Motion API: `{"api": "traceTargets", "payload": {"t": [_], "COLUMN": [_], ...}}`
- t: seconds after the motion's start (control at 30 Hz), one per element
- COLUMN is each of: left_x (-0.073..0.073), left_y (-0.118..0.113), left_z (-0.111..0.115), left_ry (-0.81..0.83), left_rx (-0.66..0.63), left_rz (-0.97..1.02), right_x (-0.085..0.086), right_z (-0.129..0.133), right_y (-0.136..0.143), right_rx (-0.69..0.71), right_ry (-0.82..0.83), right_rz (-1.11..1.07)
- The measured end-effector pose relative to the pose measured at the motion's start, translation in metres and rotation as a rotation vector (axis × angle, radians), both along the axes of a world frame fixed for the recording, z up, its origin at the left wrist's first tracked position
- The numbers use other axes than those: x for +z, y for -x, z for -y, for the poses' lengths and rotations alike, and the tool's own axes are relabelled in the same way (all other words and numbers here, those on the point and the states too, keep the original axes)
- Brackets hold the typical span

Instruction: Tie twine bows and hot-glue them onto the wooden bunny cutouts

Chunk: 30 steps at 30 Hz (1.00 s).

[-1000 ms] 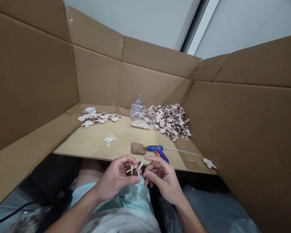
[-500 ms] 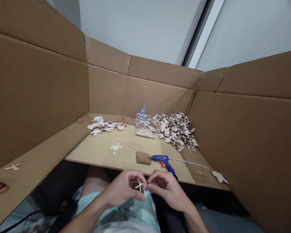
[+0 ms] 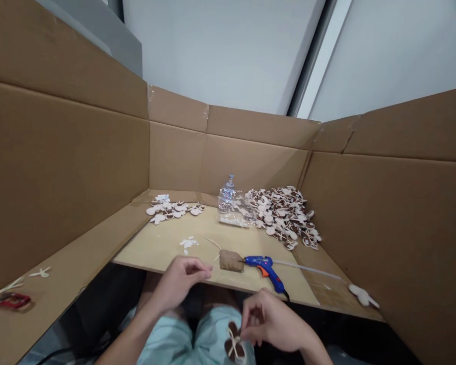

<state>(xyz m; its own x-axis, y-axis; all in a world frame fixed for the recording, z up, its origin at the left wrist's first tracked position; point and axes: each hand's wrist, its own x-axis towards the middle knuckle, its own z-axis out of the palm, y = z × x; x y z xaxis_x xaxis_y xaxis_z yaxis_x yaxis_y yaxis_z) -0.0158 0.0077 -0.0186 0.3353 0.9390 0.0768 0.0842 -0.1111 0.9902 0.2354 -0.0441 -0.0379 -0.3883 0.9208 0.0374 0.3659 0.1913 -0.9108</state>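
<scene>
My right hand (image 3: 270,320) pinches a brown felt-like piece with a cream string bow (image 3: 234,343) at its edge, low over my lap. My left hand (image 3: 186,281) is at the table's front edge with thumb and fingers pressed together; I cannot make out whether anything is between them. Beyond it lies a small heap of white tags (image 3: 189,244). A blue glue gun (image 3: 265,266) rests to the right, its nozzle against a brown wrapped block (image 3: 231,260).
Cardboard walls (image 3: 68,167) surround the table (image 3: 144,248). At the back stand a plastic bottle (image 3: 226,195) in clear film, a large pile of brown-and-white pieces (image 3: 285,213) and a smaller pile (image 3: 169,209). A red-handled tool (image 3: 13,300) and a cream bow (image 3: 41,272) lie left.
My hands have moved apart. The brown piece with the bow has passed from my left hand to my right, which lowered; my left hand rose toward the table. The view has shifted slightly.
</scene>
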Motion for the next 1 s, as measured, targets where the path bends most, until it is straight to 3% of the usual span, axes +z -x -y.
{"api": "traceTargets", "payload": {"t": [0.03,0.1,0.17,0.23,0.37,0.47,0.6,0.8,1.0], "left_x": [0.000,-0.005,-0.013,-0.020,-0.022,-0.017,-0.014,-0.023,-0.021], "left_y": [0.006,0.018,0.028,0.038,0.056,0.069,0.082,0.085,0.082], "left_z": [-0.006,-0.019,-0.037,-0.061,-0.119,-0.163,-0.205,-0.229,-0.225], "left_ry": [-0.044,-0.116,-0.185,-0.266,-0.324,-0.355,-0.361,-0.276,-0.218], "left_rx": [0.056,0.202,0.358,0.466,0.594,0.627,0.554,0.510,0.488], "left_rz": [-0.028,-0.082,-0.167,-0.309,-0.510,-0.673,-0.825,-0.840,-0.574], "right_x": [0.004,0.014,0.024,0.028,0.018,-0.001,-0.027,-0.053,-0.056], "right_z": [0.000,0.000,0.002,0.003,-0.004,-0.022,-0.046,-0.057,-0.058], "right_y": [-0.005,-0.019,-0.035,-0.046,-0.053,-0.052,-0.052,-0.057,-0.053], "right_rx": [-0.135,-0.546,-0.783,-0.783,-0.569,-0.617,-0.708,-0.697,-0.767], "right_ry": [-0.092,-0.336,-0.457,-0.424,-0.277,-0.236,-0.215,-0.293,-0.411], "right_rz": [-0.007,-0.057,-0.004,0.146,0.463,0.670,0.763,0.802,0.776]}}
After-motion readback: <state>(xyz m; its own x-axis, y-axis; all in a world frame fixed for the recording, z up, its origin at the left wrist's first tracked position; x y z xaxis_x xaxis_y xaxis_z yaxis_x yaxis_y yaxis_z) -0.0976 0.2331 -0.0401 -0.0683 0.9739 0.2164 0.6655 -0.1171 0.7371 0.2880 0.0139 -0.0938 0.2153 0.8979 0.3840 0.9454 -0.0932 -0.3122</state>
